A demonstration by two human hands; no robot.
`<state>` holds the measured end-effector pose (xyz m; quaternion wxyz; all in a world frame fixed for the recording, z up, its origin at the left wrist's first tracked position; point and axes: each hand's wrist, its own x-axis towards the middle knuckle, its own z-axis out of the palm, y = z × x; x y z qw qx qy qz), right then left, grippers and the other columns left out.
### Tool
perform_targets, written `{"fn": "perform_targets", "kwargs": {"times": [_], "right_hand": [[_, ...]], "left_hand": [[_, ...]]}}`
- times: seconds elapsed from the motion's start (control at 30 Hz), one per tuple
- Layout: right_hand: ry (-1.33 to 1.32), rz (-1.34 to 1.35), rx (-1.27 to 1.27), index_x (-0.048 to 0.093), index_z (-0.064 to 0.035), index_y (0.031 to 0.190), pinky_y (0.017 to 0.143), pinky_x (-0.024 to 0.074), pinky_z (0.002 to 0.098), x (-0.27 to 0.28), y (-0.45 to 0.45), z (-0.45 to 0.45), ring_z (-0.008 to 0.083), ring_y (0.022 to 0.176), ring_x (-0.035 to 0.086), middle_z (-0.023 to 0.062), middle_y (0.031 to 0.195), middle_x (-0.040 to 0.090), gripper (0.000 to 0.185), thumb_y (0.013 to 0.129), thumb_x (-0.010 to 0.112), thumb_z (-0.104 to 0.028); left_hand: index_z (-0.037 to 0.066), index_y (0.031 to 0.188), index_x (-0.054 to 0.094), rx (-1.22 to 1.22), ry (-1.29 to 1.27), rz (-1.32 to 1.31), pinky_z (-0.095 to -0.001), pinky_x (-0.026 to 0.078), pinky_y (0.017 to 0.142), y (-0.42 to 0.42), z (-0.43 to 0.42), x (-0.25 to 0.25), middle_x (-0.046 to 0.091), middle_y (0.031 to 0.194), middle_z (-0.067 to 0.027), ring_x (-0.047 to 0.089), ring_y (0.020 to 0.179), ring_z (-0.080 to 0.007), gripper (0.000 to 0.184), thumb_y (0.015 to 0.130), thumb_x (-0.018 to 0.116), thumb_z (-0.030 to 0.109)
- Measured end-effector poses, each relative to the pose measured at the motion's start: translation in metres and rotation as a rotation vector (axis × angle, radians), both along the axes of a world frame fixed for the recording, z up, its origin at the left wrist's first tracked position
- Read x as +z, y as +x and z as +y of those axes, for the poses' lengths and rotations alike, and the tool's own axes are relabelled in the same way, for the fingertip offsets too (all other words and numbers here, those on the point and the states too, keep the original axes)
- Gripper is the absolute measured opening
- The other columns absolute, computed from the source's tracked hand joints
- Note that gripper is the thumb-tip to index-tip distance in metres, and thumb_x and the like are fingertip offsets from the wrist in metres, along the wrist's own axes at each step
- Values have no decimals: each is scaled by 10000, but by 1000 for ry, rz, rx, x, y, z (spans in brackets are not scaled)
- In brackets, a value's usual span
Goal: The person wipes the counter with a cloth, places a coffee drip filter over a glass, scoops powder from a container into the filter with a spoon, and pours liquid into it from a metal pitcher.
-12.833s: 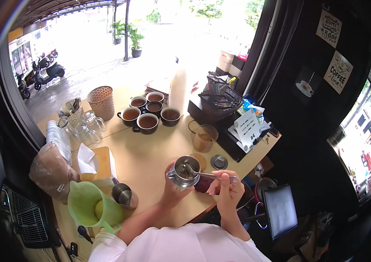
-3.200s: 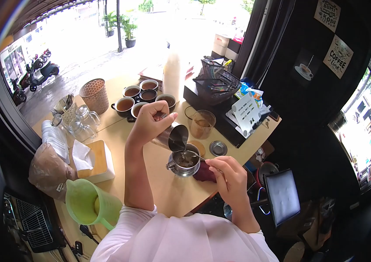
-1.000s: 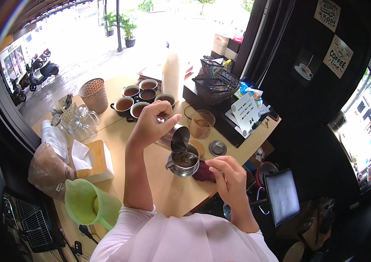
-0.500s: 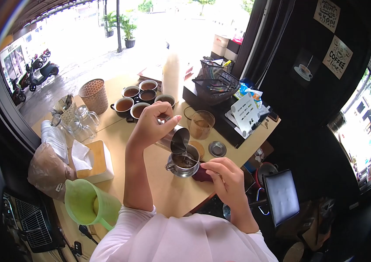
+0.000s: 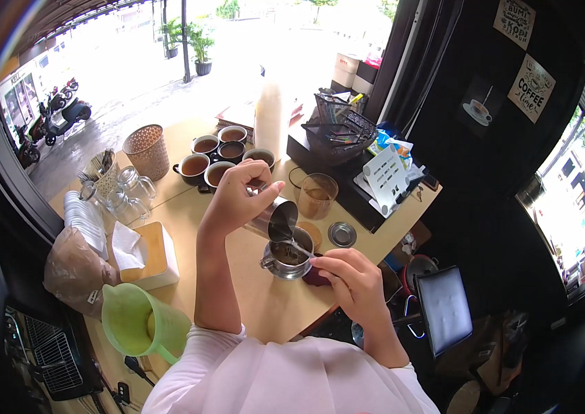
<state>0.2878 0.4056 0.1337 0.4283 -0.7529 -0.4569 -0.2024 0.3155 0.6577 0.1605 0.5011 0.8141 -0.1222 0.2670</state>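
Note:
My left hand (image 5: 238, 196) is closed around the handle of a metal pitcher (image 5: 283, 219), which it holds tilted with the spout down over a small metal pot (image 5: 284, 268). Dark, wet-looking contents show inside the pot on the table. A thin spoon (image 5: 300, 247) is pinched in the fingers of my right hand (image 5: 356, 279), its far end reaching up to the pitcher's spout above the pot. Beyond the pot stands a glass (image 5: 317, 196) with something brown in it. A round metal lid (image 5: 342, 234) lies to the right of the pot.
Several dark cups of brown liquid (image 5: 194, 165) stand together at the back, near a tall pale bottle (image 5: 269, 124). On the left are a tissue box (image 5: 161, 259), glass mugs (image 5: 127, 203) and a green jug (image 5: 168, 321). A black wire basket (image 5: 337, 141) sits at the back right.
My right hand has moved slightly left, and the spoon now points up toward the pitcher's spout. The left hand still holds the pitcher tilted in about the same place.

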Motion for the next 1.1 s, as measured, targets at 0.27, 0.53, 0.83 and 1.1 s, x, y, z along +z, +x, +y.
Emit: {"fn": "perform_targets", "kwargs": {"times": [0.27, 0.53, 0.83, 1.1], "right_hand": [[-28, -13, -15, 689, -24, 958, 651, 494, 310, 0, 2, 0, 238, 742, 618, 108, 873, 638, 175, 792, 648, 9], [-34, 3, -6, 688, -50, 981, 673, 505, 322, 1, 4, -2, 249, 777, 628, 91, 901, 653, 214, 778, 643, -1], [-2, 181, 95, 674, -29, 1010, 689, 515, 305, -3, 11, -8, 219, 788, 646, 109, 924, 655, 212, 814, 619, 28], [112, 518, 135, 610, 15, 995, 637, 506, 224, -3, 13, -10, 114, 810, 656, 74, 918, 649, 110, 888, 592, 32]], "left_hand": [[-2, 664, 494, 3, 4, -8, -246, 330, 563, 0, 1, -1, 416, 666, -1, 372, 638, -77, 257, 807, 692, 76], [-1, 664, 497, 15, 13, -16, -243, 335, 565, -1, -1, 1, 419, 667, 1, 378, 635, -75, 251, 809, 687, 75], [-9, 682, 485, 22, 17, 6, -244, 342, 570, -1, 0, 0, 426, 671, 0, 375, 636, -75, 259, 814, 690, 77], [-8, 679, 492, 7, 2, 10, -245, 339, 569, -1, 0, 1, 434, 672, -3, 378, 636, -77, 248, 812, 686, 71]]}}
